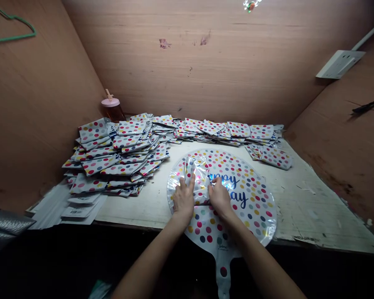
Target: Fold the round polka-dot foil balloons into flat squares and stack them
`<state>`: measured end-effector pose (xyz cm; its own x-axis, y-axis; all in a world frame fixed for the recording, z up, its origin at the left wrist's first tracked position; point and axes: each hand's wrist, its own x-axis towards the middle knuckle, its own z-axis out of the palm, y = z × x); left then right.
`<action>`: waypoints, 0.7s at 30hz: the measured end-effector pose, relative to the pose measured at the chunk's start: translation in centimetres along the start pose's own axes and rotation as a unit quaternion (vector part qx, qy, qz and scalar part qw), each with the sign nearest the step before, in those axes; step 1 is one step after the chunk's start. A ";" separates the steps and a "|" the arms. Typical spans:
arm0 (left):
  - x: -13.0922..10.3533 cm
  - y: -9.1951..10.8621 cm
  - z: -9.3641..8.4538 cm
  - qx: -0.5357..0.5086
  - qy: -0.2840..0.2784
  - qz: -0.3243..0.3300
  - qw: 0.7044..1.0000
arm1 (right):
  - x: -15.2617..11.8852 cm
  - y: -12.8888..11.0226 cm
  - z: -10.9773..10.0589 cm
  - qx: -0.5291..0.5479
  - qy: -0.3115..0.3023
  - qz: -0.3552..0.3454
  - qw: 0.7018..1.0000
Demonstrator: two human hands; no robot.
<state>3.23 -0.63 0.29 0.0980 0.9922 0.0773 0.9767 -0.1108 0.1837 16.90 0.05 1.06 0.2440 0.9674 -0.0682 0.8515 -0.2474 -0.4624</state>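
Note:
A flat round foil balloon [255, 207] with coloured dots and blue lettering lies on the table, its tail hanging over the front edge. On its left half rests a partly folded dotted foil balloon [201, 185], shiny and creased. My left hand [183, 197] lies on the left side of the folded piece with fingers stretched out. My right hand [220, 196] has its fingers curled in a pinch at the piece's right edge, over part of the lettering.
Piles of folded dotted balloons [127, 153] stand at the left and run along the back wall. A smaller pile [272, 155] lies at the right. White labelled cards [81, 209] are at the front left. A pink-lidded bottle [113, 109] stands in the back left corner.

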 end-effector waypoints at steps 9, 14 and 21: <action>3.1 -5.2 -0.2 0.014 -0.104 0.257 0.961 | -3.3 3.7 -0.3 -0.131 0.066 -0.392 0.908; 1.7 -5.9 -2.0 0.011 -0.124 0.312 0.942 | -3.6 4.9 -0.6 -0.099 0.105 -0.503 0.852; -6.7 -7.2 -2.0 -0.073 -0.036 0.449 0.890 | -11.4 9.1 -2.3 -0.001 -0.066 -0.550 0.833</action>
<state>-4.88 -6.57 0.39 0.8434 0.5009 0.1947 0.4640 -0.8615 0.2064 22.89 -13.39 -0.32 -0.7367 0.6069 0.2984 0.5277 0.7918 -0.3076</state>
